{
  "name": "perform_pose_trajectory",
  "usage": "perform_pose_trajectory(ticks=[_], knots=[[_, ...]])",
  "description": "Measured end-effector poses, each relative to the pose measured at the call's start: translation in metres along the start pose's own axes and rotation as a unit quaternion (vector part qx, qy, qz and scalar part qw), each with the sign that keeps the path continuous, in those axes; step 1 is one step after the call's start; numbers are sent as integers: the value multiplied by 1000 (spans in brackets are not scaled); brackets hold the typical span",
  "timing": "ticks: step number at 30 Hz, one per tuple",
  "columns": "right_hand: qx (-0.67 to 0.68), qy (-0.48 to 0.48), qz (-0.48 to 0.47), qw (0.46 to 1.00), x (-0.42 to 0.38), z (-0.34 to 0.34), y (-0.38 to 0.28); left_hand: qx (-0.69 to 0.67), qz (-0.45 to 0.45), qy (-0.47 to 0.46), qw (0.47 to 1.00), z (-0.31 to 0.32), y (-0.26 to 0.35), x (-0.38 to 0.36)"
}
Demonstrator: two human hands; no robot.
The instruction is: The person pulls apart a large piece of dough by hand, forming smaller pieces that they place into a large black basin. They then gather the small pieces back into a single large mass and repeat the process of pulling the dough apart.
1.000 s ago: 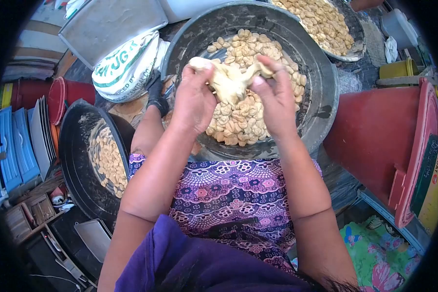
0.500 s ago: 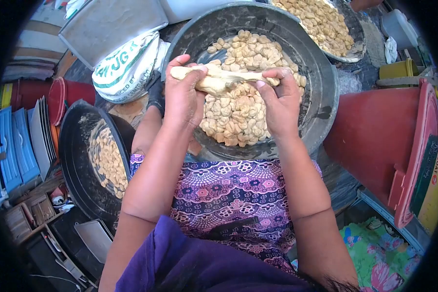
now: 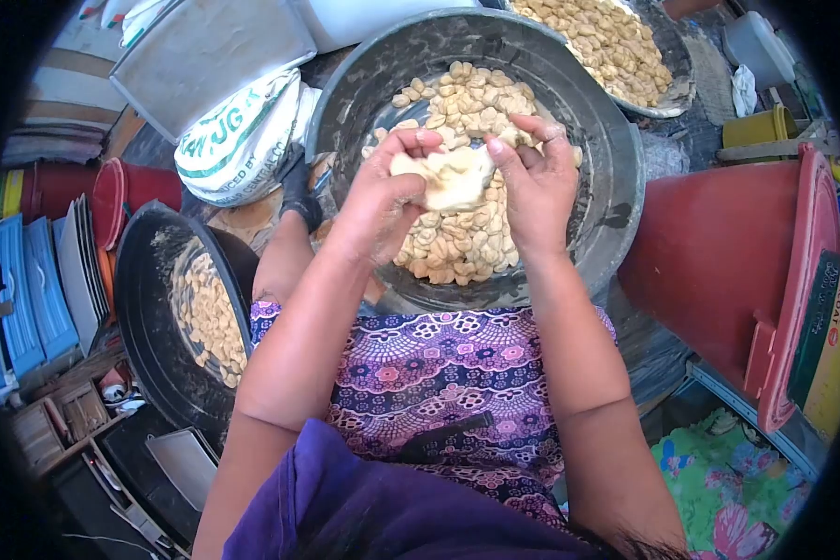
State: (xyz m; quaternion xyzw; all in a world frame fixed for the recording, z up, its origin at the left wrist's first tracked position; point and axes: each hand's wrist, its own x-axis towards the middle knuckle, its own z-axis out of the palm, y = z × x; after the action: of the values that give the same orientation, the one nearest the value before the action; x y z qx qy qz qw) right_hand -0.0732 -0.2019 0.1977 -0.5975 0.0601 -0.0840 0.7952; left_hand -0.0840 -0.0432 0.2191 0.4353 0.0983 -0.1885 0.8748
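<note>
Head view: pale dough (image 3: 457, 182) held above black basin (image 3: 609, 201).
The dough is gripped between thumb and fingers of the left hand (image 3: 387, 201). The right hand (image 3: 539, 191) is curled at its edge; its grip cannot be determined. Small pieces (image 3: 462, 250) are heaped below.

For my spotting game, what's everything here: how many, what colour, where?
Dough: 1 piece, cream, centre
Lumps: many, tan, in basins
Basins: 3, black, centre, left, upper right
Sack: 1, white-green, upper left
Trays: 2, grey, above sack, lower left
Bins: at least 2, red, both sides
Bucket: 1, yellow, upper right
Panels: several, blue, left
Cloth: 1, green, lower right
Clutter: uncountable, mixed, edges
Clothes: 2, purple, lower centre
Left hand: 1, bare, holding dough
Right hand: 1, bare, at dough
</note>
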Motion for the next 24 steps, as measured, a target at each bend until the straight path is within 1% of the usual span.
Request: perform_pose_trajectory(ticks=[1, 3, 4, 6, 7, 8, 9, 10, 12, 13, 14, 15, 17, 18, 19, 20, 21, 22, 23, 24], knots=[[9, -13, -1, 1000, -2, 2, -1, 0, 0, 0, 1000, 3, -2, 1], [20, -26, 1, 999, -7, 5, -5, 93, -47, 46, 993, 12, -8, 0], [33, -34, 2, 999, -9, 6, -9, 93, -47, 47, 993, 11, -9, -1], [47, -41, 2, 998, -7, 4, -10, 139, -83, 32, 986, 9, -12, 0], [46, -25, -18, 998, -3, 0, -10, 143, -54, 48, 987, 9, -13, -1], [44, -8, -37, 998, 1, -5, -9, 142, -54, 48, 987, 10, -11, 0], [19, 18, -82, 996, 6, -9, -7, 92, -30, 55, 994, 10, -7, 1], [19, 19, -82, 996, 7, -12, -6, 41, -7, 62, 997, 10, -6, 1], [28, 60, -108, 992, 9, -15, -7, 36, 3, 73, 997, 7, -8, 1], [56, 76, -94, 991, 9, -14, -10, 6, 16, 71, 997, 3, -12, 2], [56, 78, -94, 991, 10, -15, -10, -24, 28, 68, 997, 1, -14, 3], [49, 88, -93, 991, 11, -16, -11, -24, 27, 67, 997, 2, -15, 3], [42, 99, -93, 990, 11, -15, -11, -72, 33, 46, 996, 5, -14, 2], [48, 50, -30, 997, 10, -13, -11, -72, 33, 45, 996, 8, -14, 2], [55, 1, 33, 998, 9, -11, -10, -40, 31, 52, 997, 11, -13, 1], [56, 2, 33, 998, 7, -9, -9, -8, 29, 59, 998, 13, -13, 1], [22, -67, 72, 995, 3, -8, -8, -7, 28, 59, 998, 13, -14, 1], [-11, -135, 111, 985, 1, -8, -7, 37, 40, 55, 997, 13, -15, 1], [-10, -134, 112, 985, 1, -9, -6, 81, 52, 50, 994, 13, -16, 1], [-54, -172, 98, 979, 1, -10, -6, 81, 50, 50, 994, 12, -15, 1]])
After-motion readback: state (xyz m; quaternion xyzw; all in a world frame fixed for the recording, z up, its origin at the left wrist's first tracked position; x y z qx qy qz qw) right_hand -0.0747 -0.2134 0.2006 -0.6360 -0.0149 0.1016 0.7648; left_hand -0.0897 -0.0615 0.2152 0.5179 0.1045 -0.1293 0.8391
